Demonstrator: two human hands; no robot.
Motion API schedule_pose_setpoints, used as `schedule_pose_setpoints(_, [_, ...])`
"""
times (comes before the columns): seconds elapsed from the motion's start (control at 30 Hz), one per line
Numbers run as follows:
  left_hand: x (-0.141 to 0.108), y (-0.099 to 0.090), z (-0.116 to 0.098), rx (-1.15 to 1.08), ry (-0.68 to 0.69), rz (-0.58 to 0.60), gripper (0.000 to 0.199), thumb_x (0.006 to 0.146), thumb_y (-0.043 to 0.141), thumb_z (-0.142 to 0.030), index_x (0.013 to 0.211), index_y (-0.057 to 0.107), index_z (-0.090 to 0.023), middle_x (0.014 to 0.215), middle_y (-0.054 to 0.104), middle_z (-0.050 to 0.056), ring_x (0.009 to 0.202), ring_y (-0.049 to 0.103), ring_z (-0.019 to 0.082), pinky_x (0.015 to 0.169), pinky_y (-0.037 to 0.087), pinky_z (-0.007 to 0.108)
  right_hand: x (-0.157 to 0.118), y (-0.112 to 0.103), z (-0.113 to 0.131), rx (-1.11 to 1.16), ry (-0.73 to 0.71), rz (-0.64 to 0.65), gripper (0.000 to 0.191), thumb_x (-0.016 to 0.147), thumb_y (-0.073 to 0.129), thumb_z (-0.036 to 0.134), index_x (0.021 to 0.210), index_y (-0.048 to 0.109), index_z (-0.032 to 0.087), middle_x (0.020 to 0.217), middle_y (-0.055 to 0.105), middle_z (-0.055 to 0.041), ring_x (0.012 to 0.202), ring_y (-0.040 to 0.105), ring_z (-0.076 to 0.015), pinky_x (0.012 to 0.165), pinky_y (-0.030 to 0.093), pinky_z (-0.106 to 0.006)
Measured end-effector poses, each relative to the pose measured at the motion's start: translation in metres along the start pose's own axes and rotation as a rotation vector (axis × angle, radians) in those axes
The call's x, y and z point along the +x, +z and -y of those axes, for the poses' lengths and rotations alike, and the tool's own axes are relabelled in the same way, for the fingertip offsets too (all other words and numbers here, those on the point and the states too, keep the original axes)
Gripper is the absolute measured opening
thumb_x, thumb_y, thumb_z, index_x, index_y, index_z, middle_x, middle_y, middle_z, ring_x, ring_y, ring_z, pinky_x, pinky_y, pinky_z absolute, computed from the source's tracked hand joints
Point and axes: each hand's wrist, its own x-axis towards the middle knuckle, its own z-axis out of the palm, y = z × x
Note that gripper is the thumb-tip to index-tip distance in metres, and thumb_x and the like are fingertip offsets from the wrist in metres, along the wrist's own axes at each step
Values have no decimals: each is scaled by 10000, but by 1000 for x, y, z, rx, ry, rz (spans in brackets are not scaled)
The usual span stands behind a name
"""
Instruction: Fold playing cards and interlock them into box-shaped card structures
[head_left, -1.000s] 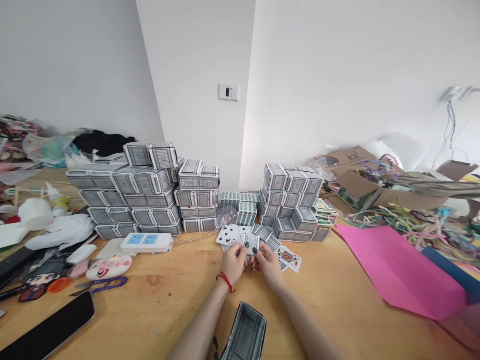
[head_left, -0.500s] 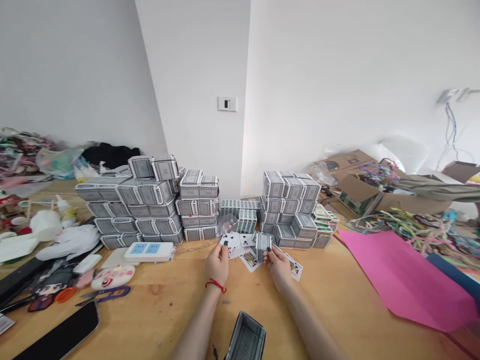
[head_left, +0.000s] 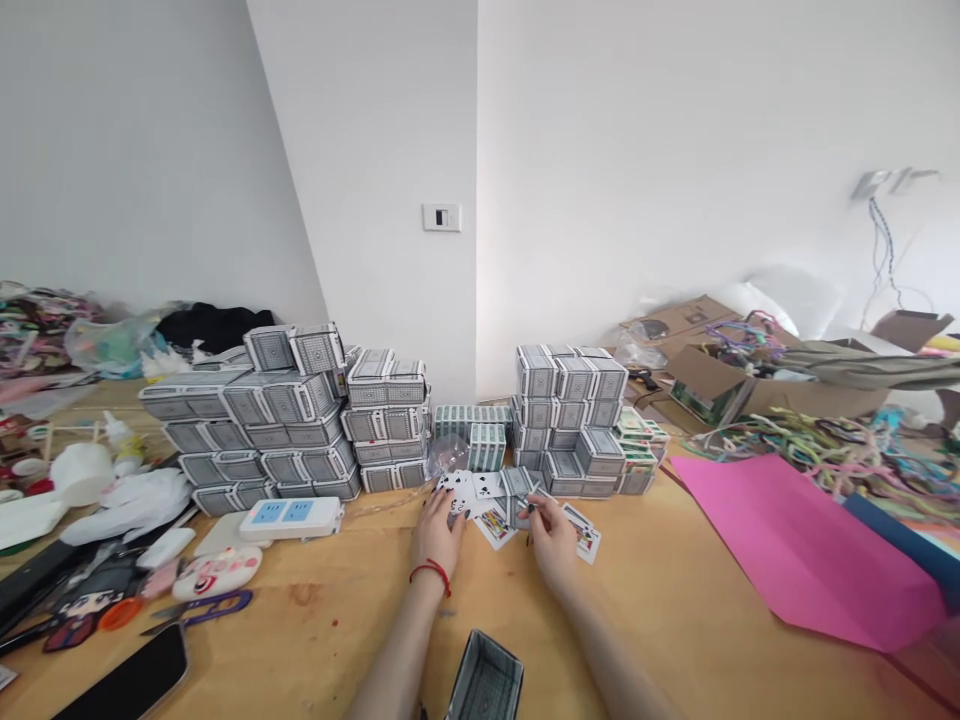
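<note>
Loose playing cards lie spread on the wooden table, some face up [head_left: 487, 486] and some showing grey patterned backs [head_left: 515, 482]. My left hand [head_left: 441, 530], with a red string at its wrist, rests on the face-up cards at the left of the spread, fingers apart. At the right side of the spread, my right hand [head_left: 551, 530] has its fingers pinched together beside the grey-backed cards; what they hold is too small to tell. An open-topped box made of cards [head_left: 487, 678] stands near the front edge, between my forearms.
Stacked grey card boxes stand at the left [head_left: 300, 440] and right [head_left: 570, 400] behind the cards. A white power strip [head_left: 291, 518], scissors [head_left: 202, 610] and a phone [head_left: 127, 680] are on the left. Pink paper [head_left: 810, 550] and coloured cords [head_left: 817, 445] lie right.
My left hand has flattened over the face-up cards with its fingers spread. The grey-backed card by my right hand now lies lower on the pile. The whole view has shifted slightly.
</note>
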Motion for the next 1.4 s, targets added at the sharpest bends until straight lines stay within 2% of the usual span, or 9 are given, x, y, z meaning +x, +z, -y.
schedule_pose_setpoints(0.17, [0,-1,-2,-18,1,11,292,775,439,-206,1021,597,-191,1173,548,95,1129,455,227,933,382,419,-9,2,6,-266,-160,156,224,726,436,301,832,598,189,631,650,-29,523,541,-169,530,409,-283])
schedule_pose_setpoints(0.3, [0,-2,-2,-64,0,3,280,778,440,-220,1003,607,-211,1123,587,70,1075,507,205,914,408,395,-12,4,10,-325,-161,257,232,728,425,283,832,615,199,606,655,-13,500,551,-165,510,396,-269])
schedule_pose_setpoints(0.47, [0,-5,-4,-96,-38,-47,262,747,489,-286,970,615,-234,1065,616,59,1000,557,214,853,453,374,-10,5,8,-345,-196,211,224,730,419,258,833,611,207,579,647,-9,512,560,-173,526,400,-270])
schedule_pose_setpoints(0.7, [1,-12,-17,-145,22,-322,260,753,485,-309,943,616,-190,1027,619,85,990,549,215,877,432,370,-10,5,11,-385,-205,133,235,747,412,262,872,603,203,590,639,-17,513,540,-174,528,391,-268])
schedule_pose_setpoints(0.77, [1,-13,-19,-163,35,-340,260,784,434,-308,915,625,-191,985,637,79,956,566,205,867,436,359,-10,5,12,-389,-202,141,239,745,413,259,872,606,201,584,635,-16,509,537,-171,528,389,-265])
schedule_pose_setpoints(1.1, [0,-15,-13,-215,-234,-398,259,781,423,-288,874,634,-170,842,688,84,668,644,188,593,505,284,-8,4,8,-293,-141,176,241,731,425,285,833,612,172,542,618,-15,470,525,-152,473,390,-247])
schedule_pose_setpoints(1.2, [-2,-13,-19,-249,-150,-357,231,771,442,-284,835,634,-173,813,689,74,671,643,182,616,510,286,-9,7,12,-143,-30,253,258,726,463,365,837,590,169,546,609,-7,385,485,-122,399,376,-233])
schedule_pose_setpoints(1.3, [-6,-9,-28,-287,71,-217,192,769,445,-243,775,632,-203,823,684,49,775,633,175,717,501,300,-8,8,15,110,159,335,348,715,484,477,831,548,155,592,621,-24,351,488,-109,352,373,-222])
schedule_pose_setpoints(1.4, [-10,-5,-37,-362,271,-61,212,761,413,-151,707,611,-204,854,673,35,859,614,159,787,486,315,-4,7,16,328,296,327,390,696,492,534,754,517,149,576,617,-40,372,517,-117,354,385,-219])
